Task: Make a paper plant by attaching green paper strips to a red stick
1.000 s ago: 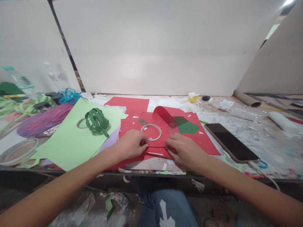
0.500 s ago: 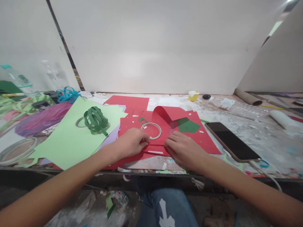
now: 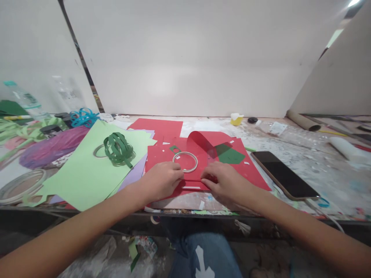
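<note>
While left hand [image 3: 164,179] and right hand [image 3: 222,180] pinch red paper [image 3: 192,180] near table edge [image 3: 188,211], white panel [image 3: 185,58] stands well beyond.

A paint-smeared table [image 3: 333,189] — cluttered — bears red paper [image 3: 253,172], a phone [image 3: 285,175], a clear bottle [image 3: 304,138] and a cardboard tube [image 3: 303,120].

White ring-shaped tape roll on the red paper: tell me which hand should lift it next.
Left, I'd judge. The left hand has its fingers right beside the near rim of the tape roll; the right hand sits slightly farther off, fingers at a narrow red paper strip.
</note>
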Available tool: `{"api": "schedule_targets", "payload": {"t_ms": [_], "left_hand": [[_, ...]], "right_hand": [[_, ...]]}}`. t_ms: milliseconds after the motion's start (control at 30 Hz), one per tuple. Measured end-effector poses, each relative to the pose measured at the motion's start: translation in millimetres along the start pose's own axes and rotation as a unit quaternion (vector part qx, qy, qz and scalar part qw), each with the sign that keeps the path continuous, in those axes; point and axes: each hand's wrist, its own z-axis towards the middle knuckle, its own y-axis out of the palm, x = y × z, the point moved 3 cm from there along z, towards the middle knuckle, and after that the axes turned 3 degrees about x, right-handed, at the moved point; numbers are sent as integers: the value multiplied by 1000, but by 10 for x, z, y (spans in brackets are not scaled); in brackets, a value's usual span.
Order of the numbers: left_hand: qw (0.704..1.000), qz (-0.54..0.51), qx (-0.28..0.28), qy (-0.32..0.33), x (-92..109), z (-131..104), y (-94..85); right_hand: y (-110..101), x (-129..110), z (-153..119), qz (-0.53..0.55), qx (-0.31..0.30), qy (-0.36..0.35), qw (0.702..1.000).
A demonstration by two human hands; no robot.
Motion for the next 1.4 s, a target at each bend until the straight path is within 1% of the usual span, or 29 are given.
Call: {"api": "schedule_targets", "payload": {"t_ms": [100,167,233,333,467,567,733,800,900,1033,1200,1300,1400], "left_hand": [[1000,-13,2,0,24,0,-22],[999,-35,-6,-17,33,26,-56],[996,-61,-29,-53,13,77,-89],[987,-105,-83,-94,-48,187,-122],[976,-155,-126,-84,-107,318,-142],[976,-150,-133,-88,-110,343,-136],[980,-119,-112,-118,-29,292,-139],[981,-100,-104,-129,20,269,-154],[983,-59,-100,-140,82,240,-170],[987,-36,-80,-132,101,206,-143],[989,-86,-58,-106,8,152,-84],[983,-134,-67,-107,-92,103,-78],[980,-154,-70,-107,-181,38,-102]], "right_hand": [[7,-28,-30,-13,15,-15,1000],[17,-46,-54,-26,25,-26,999],[27,-60,-69,-39,27,-38,998],[31,-83,-70,-54,23,-60,996],[20,-115,-53,-94,15,-77,992],[23,-127,-49,-131,17,-94,987],[46,-124,-75,-190,29,-143,971],[35,-111,-76,-166,29,-131,977],[-2,-86,-48,-95,20,-81,992],[-44,-76,8,-49,-1,-22,999],[-53,-95,40,-37,-16,-6,999],[-47,-90,46,-38,-17,-5,999],[-39,-85,45,-43,-14,-10,999]]}}
